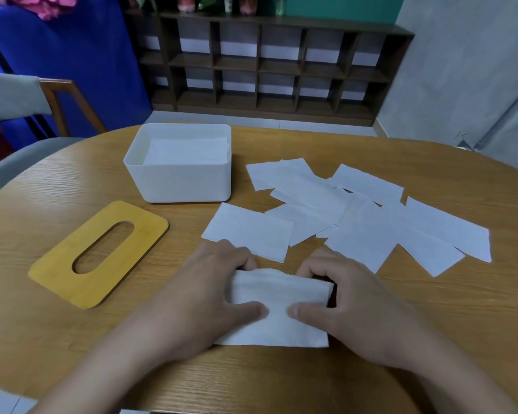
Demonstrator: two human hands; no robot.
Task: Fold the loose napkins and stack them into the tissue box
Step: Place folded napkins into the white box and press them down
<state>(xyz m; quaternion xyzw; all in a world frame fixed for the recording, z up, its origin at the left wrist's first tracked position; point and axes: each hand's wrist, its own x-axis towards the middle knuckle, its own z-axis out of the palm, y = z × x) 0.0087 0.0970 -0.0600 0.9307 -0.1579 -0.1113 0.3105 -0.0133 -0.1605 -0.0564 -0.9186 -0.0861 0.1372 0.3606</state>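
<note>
Wooden worktop (72, 186) carries white tissue box (180, 180), yellow slotted lid (99, 255), scattered loose napkins (356, 216), one half-folded napkin (278, 309).

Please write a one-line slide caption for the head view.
Both hands, left hand and right hand, fold a napkin beside the open box.

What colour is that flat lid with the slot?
Yellow lid, seen in the head view.

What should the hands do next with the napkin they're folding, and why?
Probably press the fold flat. Both hands, left hand and right hand, hold the napkin half folded, its far edge lifted and curling toward the person, thumbs pinning it. The tissue box is open.
</note>
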